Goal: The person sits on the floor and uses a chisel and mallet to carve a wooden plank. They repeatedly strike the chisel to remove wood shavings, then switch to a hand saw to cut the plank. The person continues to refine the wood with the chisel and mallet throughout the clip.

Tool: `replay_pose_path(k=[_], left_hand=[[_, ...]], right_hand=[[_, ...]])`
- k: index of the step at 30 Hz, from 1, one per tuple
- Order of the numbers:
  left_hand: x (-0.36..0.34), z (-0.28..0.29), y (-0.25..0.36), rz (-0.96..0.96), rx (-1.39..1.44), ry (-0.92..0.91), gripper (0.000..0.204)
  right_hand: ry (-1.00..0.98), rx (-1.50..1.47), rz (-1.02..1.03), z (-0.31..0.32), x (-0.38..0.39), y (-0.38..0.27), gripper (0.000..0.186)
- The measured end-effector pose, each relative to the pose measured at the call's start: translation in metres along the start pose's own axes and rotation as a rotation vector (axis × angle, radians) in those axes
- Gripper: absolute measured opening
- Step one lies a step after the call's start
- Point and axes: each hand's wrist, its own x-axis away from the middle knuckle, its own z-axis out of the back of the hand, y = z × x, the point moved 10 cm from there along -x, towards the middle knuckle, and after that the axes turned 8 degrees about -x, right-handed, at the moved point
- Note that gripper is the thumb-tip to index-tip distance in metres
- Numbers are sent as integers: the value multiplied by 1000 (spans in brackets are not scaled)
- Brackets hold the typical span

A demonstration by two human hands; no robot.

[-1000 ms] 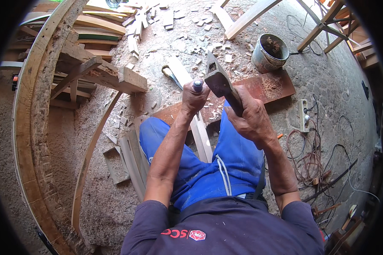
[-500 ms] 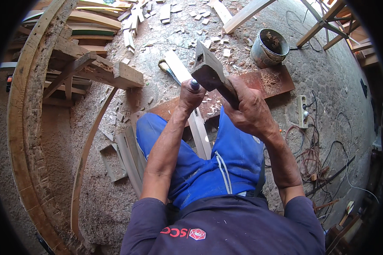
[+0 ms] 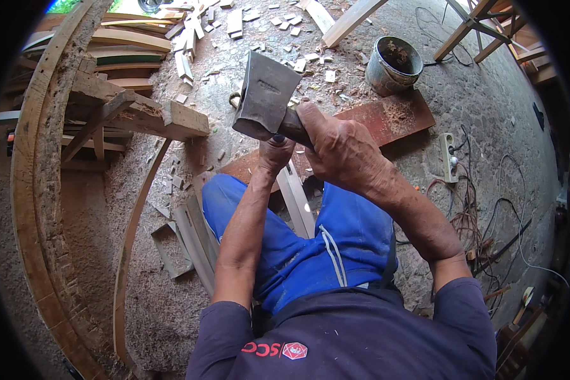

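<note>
My right hand (image 3: 345, 142) is closed around the short wooden handle of a hatchet (image 3: 269, 92). Its broad grey metal head hangs over my left hand (image 3: 276, 156), which is closed on a blue-handled chisel (image 3: 278, 138). Only the chisel's top end shows, close under the hatchet head; I cannot tell whether they touch. The chisel's blade is hidden by my hand. Below that hand, a long pale wooden bar (image 3: 296, 201) with a slot in it runs between my knees, across a reddish-brown board (image 3: 367, 120) on the floor.
A worn bucket (image 3: 394, 65) stands beyond the board, with wood offcuts (image 3: 235, 24) scattered nearby. At the left are a large curved wooden frame (image 3: 35, 190) and a thick beam (image 3: 185, 119). A white power strip (image 3: 449, 157) and tangled cables (image 3: 472, 221) lie to the right.
My right hand has swung the hatchet leftward, and its head has turned so its broad face shows above the chisel. My left hand keeps its hold; the view has shifted slightly.
</note>
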Motion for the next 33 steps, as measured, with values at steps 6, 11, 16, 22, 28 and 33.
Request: replay_pose_path(k=[6, 11, 16, 22, 28, 33], left_hand=[[19, -13, 78, -334, -451, 113, 37], [-19, 22, 54, 114, 66, 123, 14], [-31, 12, 83, 31, 6, 64, 12], [-28, 8, 68, 55, 39, 47, 12], [-13, 10, 23, 84, -16, 130, 16], [-10, 8, 53, -16, -24, 142, 9]], right_hand=[[-192, -22, -129, -45, 15, 56, 35], [77, -354, -158, -38, 28, 59, 36], [137, -416, -164, -26, 38, 58, 32], [108, -431, -209, -28, 50, 59, 34], [114, -492, -242, -27, 51, 54, 34], [117, -492, -196, -20, 48, 52, 33]])
